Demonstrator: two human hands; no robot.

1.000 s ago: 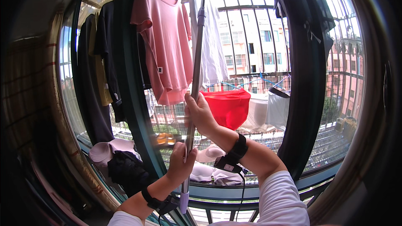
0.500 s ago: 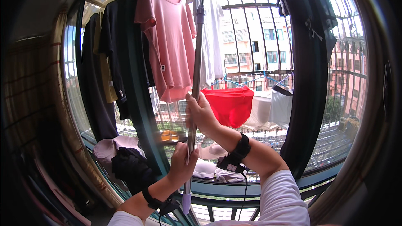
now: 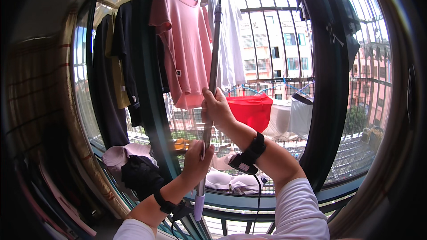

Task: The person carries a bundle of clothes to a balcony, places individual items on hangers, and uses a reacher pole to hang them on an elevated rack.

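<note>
A long silvery metal clothes pole [image 3: 216,44] with a purple end cap [image 3: 199,207] stands almost upright before me, its top leaning slightly right. My right hand [image 3: 218,110] is closed around its middle. Lower down, my left hand [image 3: 196,159] also grips it. The pole's upper end reaches the top of a white garment [image 3: 229,49] hanging at the window; whether it hooks a hanger there I cannot make out. Just left of the pole hangs a pink short-sleeved T-shirt [image 3: 184,40]. Red briefs [image 3: 251,110] hang to the right of my right hand.
Dark clothes [image 3: 106,80] hang at the left, behind a dark green window frame [image 3: 149,62]. Bras [image 3: 233,182] lie beyond the sill. A pink bra [image 3: 116,156] and black cloth [image 3: 141,174] sit low at left. Metal window bars [image 3: 253,40] stand behind the laundry.
Both hands have risen a little with the pole, the left hand more than the right. The view has shifted slightly, so the laundry appears a bit further right.
</note>
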